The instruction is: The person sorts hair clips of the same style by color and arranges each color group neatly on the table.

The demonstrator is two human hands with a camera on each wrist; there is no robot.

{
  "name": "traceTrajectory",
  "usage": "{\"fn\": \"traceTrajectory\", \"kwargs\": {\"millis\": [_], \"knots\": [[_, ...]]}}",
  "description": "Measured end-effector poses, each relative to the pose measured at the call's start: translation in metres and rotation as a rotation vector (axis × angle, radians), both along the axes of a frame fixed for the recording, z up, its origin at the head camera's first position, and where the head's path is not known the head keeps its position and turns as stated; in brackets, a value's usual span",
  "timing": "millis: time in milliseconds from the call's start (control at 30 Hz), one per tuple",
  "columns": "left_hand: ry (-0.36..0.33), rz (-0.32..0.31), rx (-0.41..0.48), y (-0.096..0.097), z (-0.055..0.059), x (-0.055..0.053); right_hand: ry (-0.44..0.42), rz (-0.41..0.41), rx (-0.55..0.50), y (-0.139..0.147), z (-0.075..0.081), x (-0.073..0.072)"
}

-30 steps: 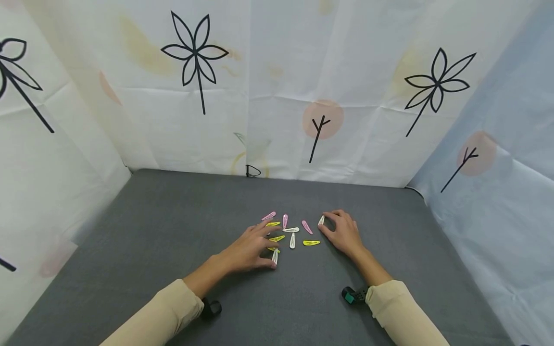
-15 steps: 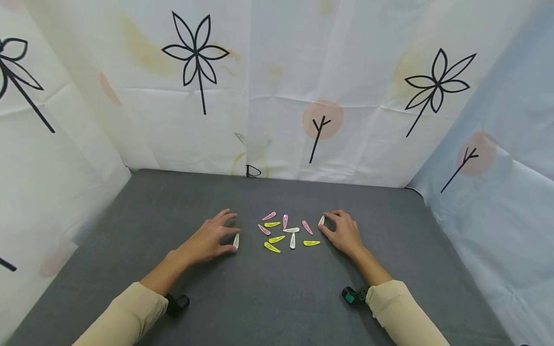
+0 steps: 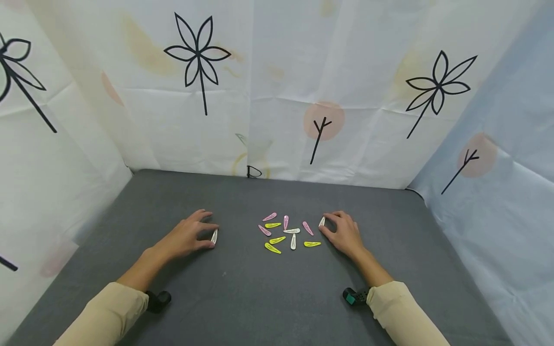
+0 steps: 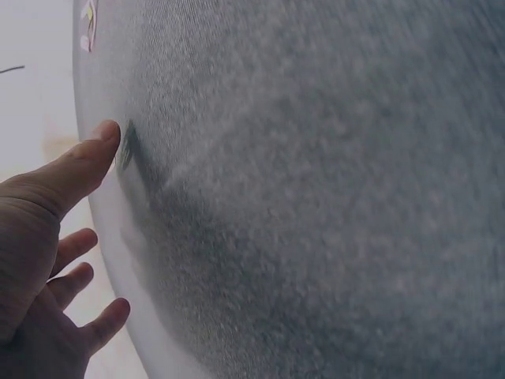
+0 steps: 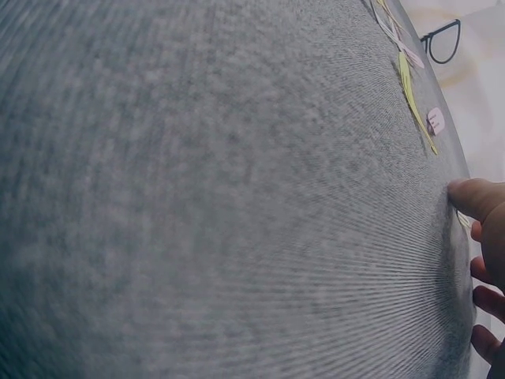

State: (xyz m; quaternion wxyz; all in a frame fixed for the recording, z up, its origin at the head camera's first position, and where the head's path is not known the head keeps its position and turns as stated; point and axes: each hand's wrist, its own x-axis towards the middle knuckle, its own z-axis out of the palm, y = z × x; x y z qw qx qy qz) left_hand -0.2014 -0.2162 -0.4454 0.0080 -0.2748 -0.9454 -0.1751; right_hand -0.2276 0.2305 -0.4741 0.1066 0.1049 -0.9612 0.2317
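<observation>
Locate the white clip at the left, on or just over the grey tabletop; from these views, cannot tell which. Note the pinch by the left hand: thumb and forefinger parted only by the clip between, remaining fingers spread and holding nothing. Locate the second white clip at the right, pinched the same way by the right hand, with thumb and forefinger nearly together. Judge the step in hand as placing the left clip apart from the others. For the next move, allow for lowering if needed, then a small parting of thumb and forefinger, without dragging the clip. Between the hands, count four pink clips, four yellow clips and two loose white clips, all lying flat at mixed angles. Near the right hand, take care not to brush the closest pink and yellow pieces. Beyond the tabletop, see the printed cloth at the back.
</observation>
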Motion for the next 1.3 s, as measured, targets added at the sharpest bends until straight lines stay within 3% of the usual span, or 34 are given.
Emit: {"fn": "traceTrajectory", "kwargs": {"millis": [633, 1300], "knots": [[-0.129, 0.042, 0.061, -0.016, -0.007, 0.0, 0.019, 0.009, -0.013, 0.0, -0.002, 0.0], [-0.135, 0.073, 0.043, -0.021, -0.015, -0.005, 0.011, 0.022, 0.008, 0.001, 0.001, 0.0]]}}
